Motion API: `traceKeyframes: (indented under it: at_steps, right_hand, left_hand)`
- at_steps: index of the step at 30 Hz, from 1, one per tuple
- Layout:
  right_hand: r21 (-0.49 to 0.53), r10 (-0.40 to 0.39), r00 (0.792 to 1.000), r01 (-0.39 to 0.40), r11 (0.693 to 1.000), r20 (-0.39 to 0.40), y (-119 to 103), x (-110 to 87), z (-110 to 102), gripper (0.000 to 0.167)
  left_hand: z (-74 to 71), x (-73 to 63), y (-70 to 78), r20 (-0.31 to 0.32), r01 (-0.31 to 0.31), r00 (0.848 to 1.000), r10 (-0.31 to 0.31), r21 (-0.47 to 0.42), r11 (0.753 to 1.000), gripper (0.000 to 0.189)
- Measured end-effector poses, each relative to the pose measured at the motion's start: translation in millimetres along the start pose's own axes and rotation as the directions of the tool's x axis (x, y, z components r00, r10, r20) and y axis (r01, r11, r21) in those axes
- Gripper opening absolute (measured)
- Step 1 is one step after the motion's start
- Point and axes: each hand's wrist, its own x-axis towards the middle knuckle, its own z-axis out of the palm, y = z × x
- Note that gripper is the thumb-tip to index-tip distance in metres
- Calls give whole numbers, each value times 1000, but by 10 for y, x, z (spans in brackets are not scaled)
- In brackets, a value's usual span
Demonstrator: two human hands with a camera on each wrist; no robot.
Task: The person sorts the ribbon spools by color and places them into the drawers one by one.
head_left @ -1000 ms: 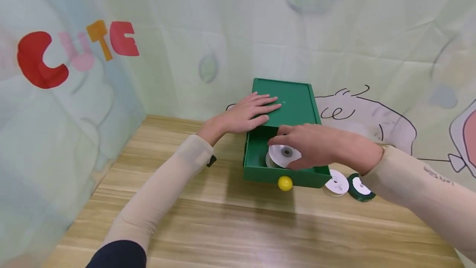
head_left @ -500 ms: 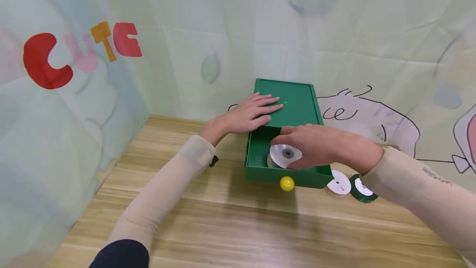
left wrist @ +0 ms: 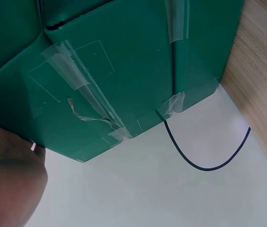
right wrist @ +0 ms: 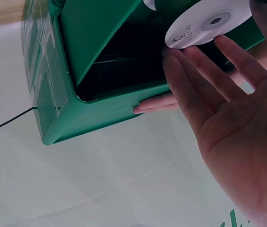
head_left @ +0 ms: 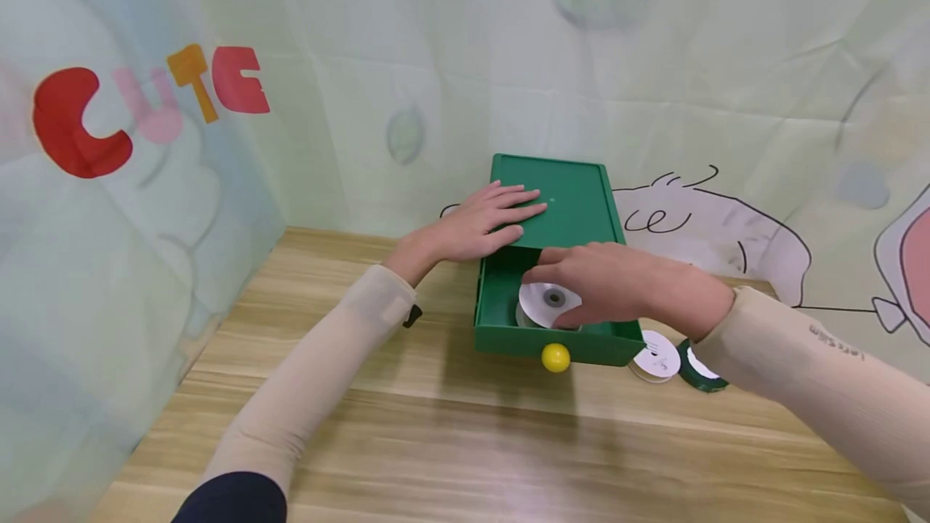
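Observation:
A green box [head_left: 581,204] stands against the back wall with its drawer [head_left: 508,340] pulled out. The drawer's front carries a round yellow knob [head_left: 555,357]. My left hand [head_left: 483,223] lies flat on the box top, fingers spread. Inside the drawer, my right hand [head_left: 606,285] holds a white ribbon spool [head_left: 536,302] by its rim, fingers at the far side and thumb at the near side. In the right wrist view the fingertips meet the edge of the spool [right wrist: 190,30]. At least part of another spool shows under it, mostly hidden.
Right of the drawer, a white spool [head_left: 657,355] and a dark green ribbon roll [head_left: 701,378] lie on the wooden table [head_left: 407,442], the roll partly behind the right forearm. Clear tape [left wrist: 74,71] runs along the box's side. A printed cloth [head_left: 363,103] hangs behind.
Both hands, the box and the spool keep nearly the same places. The whole view shifts slightly, and the right forearm covers a little more of the green ribbon roll.

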Motion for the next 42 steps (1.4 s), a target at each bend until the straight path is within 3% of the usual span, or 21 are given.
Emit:
traceKeyframes:
  at_steps: [8, 21, 42]
  right_hand:
    - [-31, -6, 999, 5, 1000, -43, -9, 14, 42, 59]
    - [7, -18, 997, 19, 1000, -80, 14, -27, 57, 55]
    - [-55, -60, 994, 55, 997, -88, -38, -70, 72, 50]
  left_hand:
    - [12, 2, -12, -2, 0, 1000, 0, 3, 1000, 55]
    - [12, 1, -11, 4, 8, 1000, -8, 5, 1000, 55]
    - [-6, -1, 1, 5, 8, 1000, -8, 1, 1000, 56]
